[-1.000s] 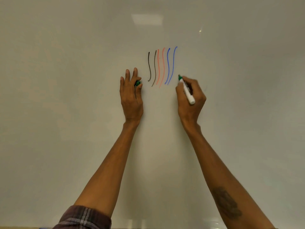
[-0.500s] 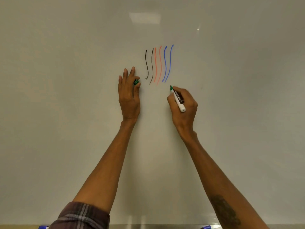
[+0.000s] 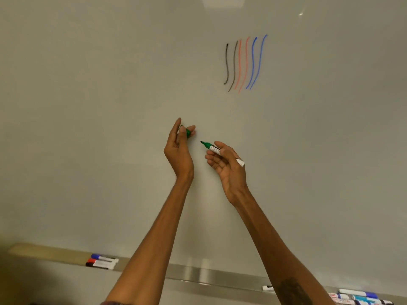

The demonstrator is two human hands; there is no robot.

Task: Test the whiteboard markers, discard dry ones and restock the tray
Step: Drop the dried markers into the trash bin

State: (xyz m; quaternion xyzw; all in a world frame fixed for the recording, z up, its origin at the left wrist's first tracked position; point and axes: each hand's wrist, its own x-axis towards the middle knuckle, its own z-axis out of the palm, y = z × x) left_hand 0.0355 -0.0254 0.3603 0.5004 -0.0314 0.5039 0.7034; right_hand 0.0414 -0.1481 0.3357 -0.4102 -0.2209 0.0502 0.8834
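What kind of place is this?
Likely a classroom or meeting room: a large whiteboard bearing coloured test strokes, with a metal marker tray below holding capped markers.

3 markers [image 3: 101, 261] lie on the tray's [image 3: 198, 277] left part, below the whiteboard [image 3: 88, 106].

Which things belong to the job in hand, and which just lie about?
Job: uncapped green whiteboard marker in right hand; small green plastic cap in left hand; white whiteboard.
Lying about: three capped markers on the metal tray; loose markers, lower right.
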